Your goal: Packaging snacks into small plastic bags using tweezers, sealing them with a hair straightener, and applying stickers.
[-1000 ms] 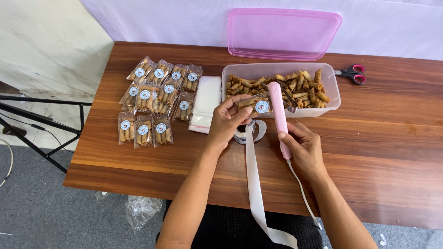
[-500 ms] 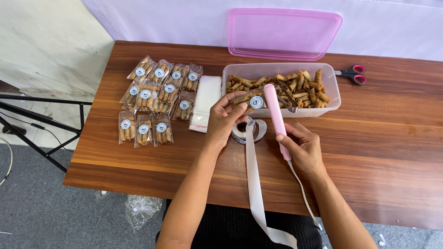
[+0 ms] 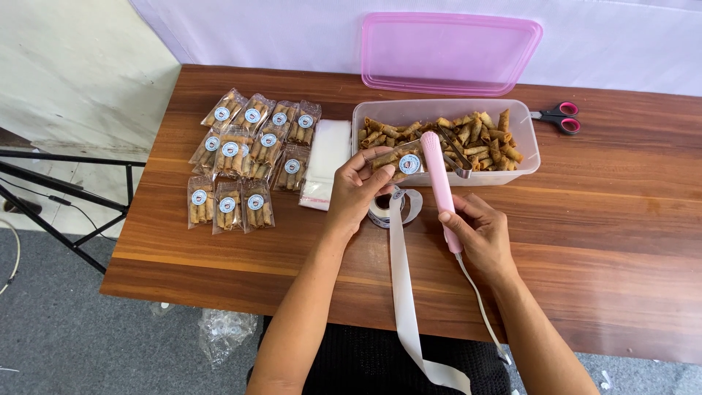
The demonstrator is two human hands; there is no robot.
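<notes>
At about ten o'clock on the wooden table (image 3: 599, 219) lie the finished snack packets (image 3: 252, 157), small clear bags of rolled pastries each with a round sticker, overlapped in rows, apparently so they stay out of the working area. Just to their right, at eleven o'clock, rests a flat stack of empty clear bags (image 3: 325, 162), within easy reach of the left hand (image 3: 356, 192). That hand is curled, thumb and fingertips pinched on a filled packet (image 3: 398, 162) held up in front of the near wall of the clear container (image 3: 523, 135), its open end turned toward the sealer. Below it, near the centre, a roll of stickers (image 3: 385, 206) sits on the table, its white backing strip (image 3: 402, 292) trailing off the near edge at six o'clock. The right hand (image 3: 479, 238) is wrapped closed around the lower end of the pink handheld sealer (image 3: 439, 183), tip pointing to twelve o'clock and just beside the packet, with its cord running back toward the body. The container holds loose pastry rolls (image 3: 475, 135) and metal tongs (image 3: 457, 157). Its pink lid (image 3: 450, 53) leans at twelve o'clock; pink-handled scissors (image 3: 559, 117) lie at two o'clock.
</notes>
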